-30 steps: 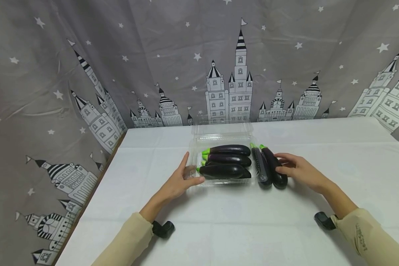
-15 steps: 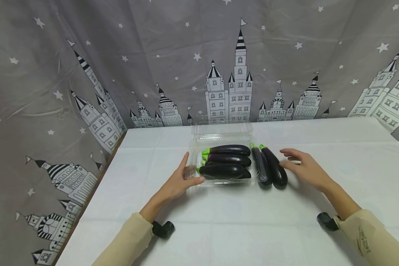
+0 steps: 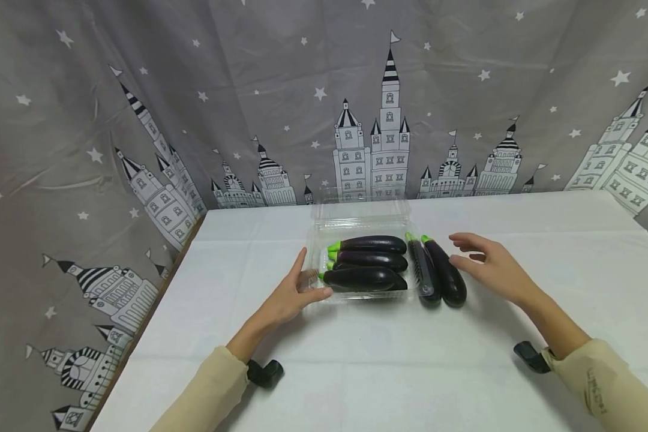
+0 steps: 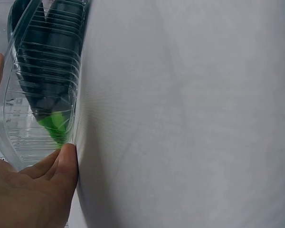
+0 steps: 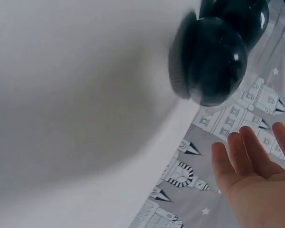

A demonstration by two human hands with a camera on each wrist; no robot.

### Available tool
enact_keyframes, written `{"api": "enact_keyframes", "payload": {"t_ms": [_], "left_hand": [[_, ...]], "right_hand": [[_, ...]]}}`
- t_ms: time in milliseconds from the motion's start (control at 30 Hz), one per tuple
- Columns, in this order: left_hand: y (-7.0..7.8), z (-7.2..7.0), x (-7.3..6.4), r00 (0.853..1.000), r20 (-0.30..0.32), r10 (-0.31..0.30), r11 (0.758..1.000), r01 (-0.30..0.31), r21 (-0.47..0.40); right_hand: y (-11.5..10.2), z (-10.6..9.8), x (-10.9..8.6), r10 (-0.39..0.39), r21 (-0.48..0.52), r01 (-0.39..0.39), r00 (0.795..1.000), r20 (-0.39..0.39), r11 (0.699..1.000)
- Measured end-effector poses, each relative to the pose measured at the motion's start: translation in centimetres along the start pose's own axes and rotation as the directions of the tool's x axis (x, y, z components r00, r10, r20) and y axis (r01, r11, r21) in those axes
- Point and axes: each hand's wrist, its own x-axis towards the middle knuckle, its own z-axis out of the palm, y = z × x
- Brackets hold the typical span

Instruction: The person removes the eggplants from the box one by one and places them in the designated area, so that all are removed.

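A clear plastic clamshell box (image 3: 372,296) stands with its lid (image 3: 360,210) folded back. Several dark eggplants (image 3: 364,277) with green stems lie crosswise in it. Against its right side lies a further eggplant (image 3: 425,270), partly seen through ridged plastic. Another eggplant (image 3: 446,273) lies beside that one. My left hand (image 3: 283,300) touches the box's front left corner, thumb and fingers spread around it; the left wrist view shows the fingertips against the ridged wall. Just right of the outermost eggplant hovers my right hand (image 3: 491,267), fingers loosely bent, holding nothing.
A white cloth covers the table (image 3: 345,372). Behind and to the left hangs a grey curtain (image 3: 275,72) printed with castles and stars. The opened lid reaches near the table's back edge. Black wrist cameras sit under both forearms.
My right hand has let go of the outermost eggplant, drawn off to the right and then shifted slightly back and up. The left hand, box and eggplants look unmoved.
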Motion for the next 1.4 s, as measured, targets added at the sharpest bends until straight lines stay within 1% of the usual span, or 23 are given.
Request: {"api": "enact_keyframes", "payload": {"t_ms": [100, 300, 467, 667, 800, 933, 1133, 1233, 1400], "left_hand": [[-0.1, -0.1, 0.0, 1.0, 0.0, -0.003, 1.0, 0.003, -0.003], [-0.1, -0.1, 0.0, 1.0, 0.008, 0.008, 1.0, -0.008, -0.004], [-0.1, -0.1, 0.0, 1.0, 0.007, 0.008, 1.0, -0.007, -0.005], [-0.1, -0.1, -0.1, 1.0, 0.01, 0.002, 1.0, -0.002, -0.012], [0.0, -0.2, -0.2, 1.0, 0.001, 0.002, 1.0, -0.002, -0.004], [0.2, -0.1, -0.2, 1.0, 0.004, 0.006, 1.0, -0.006, 0.002], [0.3, -0.1, -0.1, 1.0, 0.008, 0.007, 1.0, -0.007, -0.008], [0.3, -0.1, -0.1, 1.0, 0.009, 0.006, 1.0, -0.006, -0.011], [0.3, -0.1, -0.2, 1.0, 0.009, 0.008, 1.0, -0.007, -0.008]], "right_hand": [[-0.5, 0.3, 0.0, -0.014, 0.017, 0.014, 1.0, 0.018, 1.0], [-2.1, 0.8, -0.4, -0.012, 0.129, 0.008, 0.999, 0.033, 0.992], [-3.7, 1.7, -0.3, -0.055, 0.198, 0.044, 0.997, 0.052, 0.979], [-5.1, 3.6, 0.4, -0.107, 0.215, 0.084, 0.989, 0.098, 0.973], [-5.6, 4.7, 1.1, -0.123, 0.215, 0.093, 0.984, 0.129, 0.972], [-6.2, 5.8, 1.7, -0.135, 0.215, 0.104, 0.981, 0.139, 0.971], [-7.7, 7.5, 2.4, -0.158, 0.2, 0.123, 0.973, 0.167, 0.972], [-8.3, 8.3, 2.7, -0.159, 0.182, 0.13, 0.975, 0.157, 0.975], [-9.2, 9.5, 3.1, -0.172, 0.168, 0.159, 0.983, 0.067, 0.973]]}}
